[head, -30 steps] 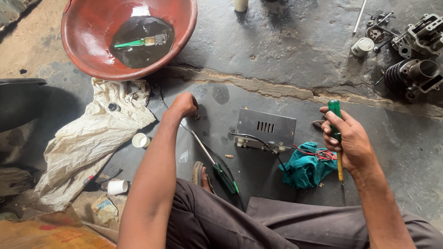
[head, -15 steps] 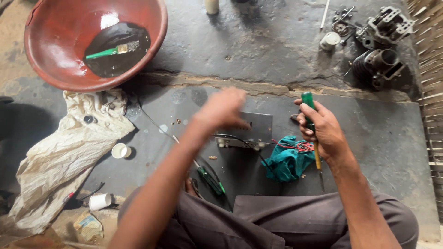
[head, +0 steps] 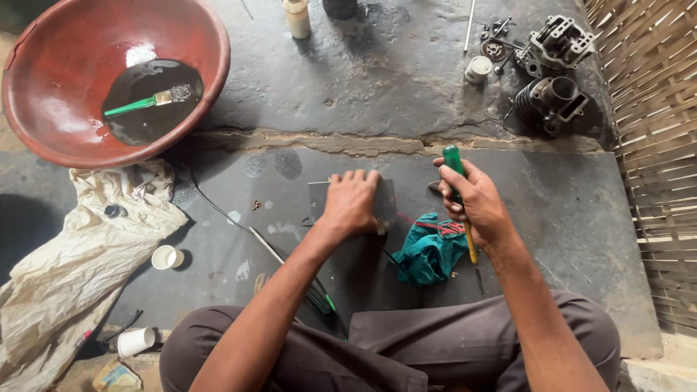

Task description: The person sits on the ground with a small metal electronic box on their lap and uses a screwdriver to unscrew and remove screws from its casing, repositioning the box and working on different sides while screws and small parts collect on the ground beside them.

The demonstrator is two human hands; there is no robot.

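Grey metal box lies mostly hidden under the left hand, which has come down flat on it, fingers spread. Beside it the right hand stays fisted around a green-handled screwdriver, tip hard to see past the teal rag. Engine parts sit well apart.

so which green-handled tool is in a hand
The green-handled screwdriver, gripped by the right hand; the green-handled paintbrush lies in the red bowl.
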